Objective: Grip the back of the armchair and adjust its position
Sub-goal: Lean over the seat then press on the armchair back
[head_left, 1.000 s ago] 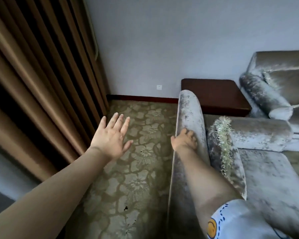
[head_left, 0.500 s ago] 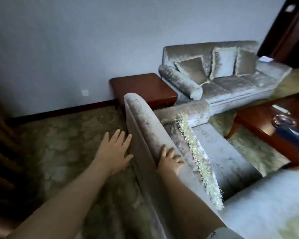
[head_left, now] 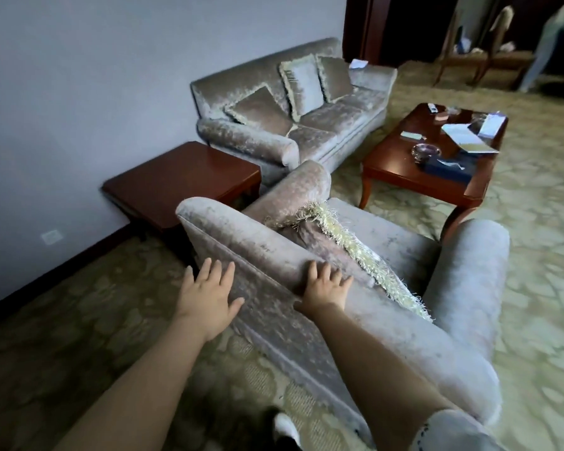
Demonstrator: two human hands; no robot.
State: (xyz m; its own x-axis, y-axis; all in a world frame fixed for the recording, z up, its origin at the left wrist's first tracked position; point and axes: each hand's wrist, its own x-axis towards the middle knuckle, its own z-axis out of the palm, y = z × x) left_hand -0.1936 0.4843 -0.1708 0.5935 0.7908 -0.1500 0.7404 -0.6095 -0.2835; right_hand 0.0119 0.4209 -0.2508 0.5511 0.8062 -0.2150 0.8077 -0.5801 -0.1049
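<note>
Head view, one armchair [head_left: 323,265], two hands, left hand [head_left: 207,296], right hand [head_left: 323,286], three sofa cushions [head_left: 302,83].

Velvet sofa [head_left: 310,125] against the wall [head_left: 95,76] far beyond the hands, three fringed cushions [head_left: 302,84] on it; dark wooden side table [head_left: 183,177] ahead of the left hand; cluttered coffee table [head_left: 414,170] beyond the right hand; patterned carpet [head_left: 534,288] underneath

Silvery-grey velvet armchair [head_left: 339,320], cream-fringed cushion [head_left: 349,245], reddish-brown tables [head_left: 183,177], floral beige carpet [head_left: 534,288].
</note>
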